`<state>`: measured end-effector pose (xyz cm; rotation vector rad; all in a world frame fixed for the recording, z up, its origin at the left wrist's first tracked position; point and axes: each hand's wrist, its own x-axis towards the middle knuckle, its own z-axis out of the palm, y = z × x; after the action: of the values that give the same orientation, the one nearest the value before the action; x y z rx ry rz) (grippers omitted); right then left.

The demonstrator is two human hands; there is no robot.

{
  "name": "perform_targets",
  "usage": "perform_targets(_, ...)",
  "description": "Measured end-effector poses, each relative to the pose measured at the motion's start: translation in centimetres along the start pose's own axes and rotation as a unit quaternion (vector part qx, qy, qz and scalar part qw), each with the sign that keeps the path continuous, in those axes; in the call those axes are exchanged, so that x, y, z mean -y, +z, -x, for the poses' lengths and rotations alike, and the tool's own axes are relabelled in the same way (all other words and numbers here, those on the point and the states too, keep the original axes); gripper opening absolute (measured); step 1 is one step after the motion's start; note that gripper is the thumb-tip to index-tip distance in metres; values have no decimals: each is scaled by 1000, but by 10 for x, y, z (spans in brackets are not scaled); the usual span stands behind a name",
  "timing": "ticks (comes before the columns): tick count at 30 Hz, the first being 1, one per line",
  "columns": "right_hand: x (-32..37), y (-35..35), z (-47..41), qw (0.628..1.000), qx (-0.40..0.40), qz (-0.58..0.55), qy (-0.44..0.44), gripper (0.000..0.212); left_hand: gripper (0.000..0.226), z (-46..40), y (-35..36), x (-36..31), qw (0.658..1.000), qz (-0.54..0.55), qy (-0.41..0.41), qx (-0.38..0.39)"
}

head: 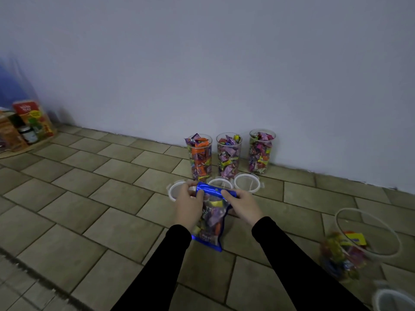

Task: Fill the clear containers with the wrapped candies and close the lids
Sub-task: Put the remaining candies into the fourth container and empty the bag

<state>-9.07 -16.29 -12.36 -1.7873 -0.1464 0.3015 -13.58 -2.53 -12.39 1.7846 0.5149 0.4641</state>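
Progress: three tall jars (228, 154) by the wall look packed to the brim with candies, so filling there seems basically done. I'd call it roughly two thirds through.

Left to do: none of those three is closed. Their lids (247, 182) are lying flat on the floor just in front of them. A fourth jar (359, 243) at the right, near the frame edge, is only partly filled, and a white ring at the bottom right corner may be its lid, too blurry to swear on.

Bag: blue foil candy bag (212, 217) held up between the hands, just in front of the lids, still with a fair amount of candy showing through its clear panel.

Left hand (188, 202): grip closed, fingers curled round the top left of the bag.

Right hand (241, 202): same deal, pinching the top right edge of the bag. Looks to me like it's being pulled open or resealed, can't tell which.

Writing: nothing readable, honestly. The bag has print near the bottom but it's mush. The red box (31, 118) far left among some groceries has a logo, also unreadable.

Floor: tan tiles, everything sits on it, no desk.
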Motion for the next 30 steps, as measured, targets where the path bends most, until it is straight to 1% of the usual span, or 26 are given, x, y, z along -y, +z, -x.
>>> perform_targets(3, 14, -18, 17, 999, 5, 29, -28, 22, 10, 10, 13, -13, 1000, 9, 21, -3)
perform_targets(6, 19, -31, 28, 998, -26, 33, -47, 18, 14, 23, 29, -20, 999, -1, 47, 21)
perform_targets(9, 23, -43, 41, 998, -50, -5, -37, 14, 36, 39, 39, -32, 996, 21, 74, 52)
perform_targets(11, 25, -52, 50, 998, -52, -23, -37, 14, 41, 48, 45, -41, 994, 43, 75, 66)
perform_targets(14, 26, -66, 62, 998, -52, -28, -31, 14, 34, 59, 54, -52, 993, 53, 64, 88)
perform_targets(16, 26, -75, 67, 997, -48, -66, -3, 20, 31, 64, 59, -54, 989, 67, 67, 113)
perform_targets(18, 27, -82, 74, 993, -41, -111, 31, 23, 34, 70, 63, -55, 985, 93, 60, 134)
perform_targets(20, 25, -87, 81, 992, -36, -112, 45, 27, 33, 75, 65, -53, 984, 96, 59, 138)
perform_targets(22, 23, -89, 85, 992, -43, -110, 41, 30, 26, 77, 68, -51, 984, 86, 65, 142)
perform_targets(24, 20, -90, 87, 994, -59, -88, 25, 27, 21, 81, 71, -51, 985, 68, 67, 142)
perform_targets(26, 16, -90, 89, 997, -69, -17, 8, 22, 16, 84, 73, -50, 986, 48, 81, 138)
perform_targets(27, 14, -90, 91, 998, -65, 16, 2, 19, 14, 87, 73, -50, 986, 45, 91, 136)
perform_targets(30, 11, -91, 97, 998, -20, 60, -5, 19, 12, 93, 74, -50, 985, 38, 111, 127)
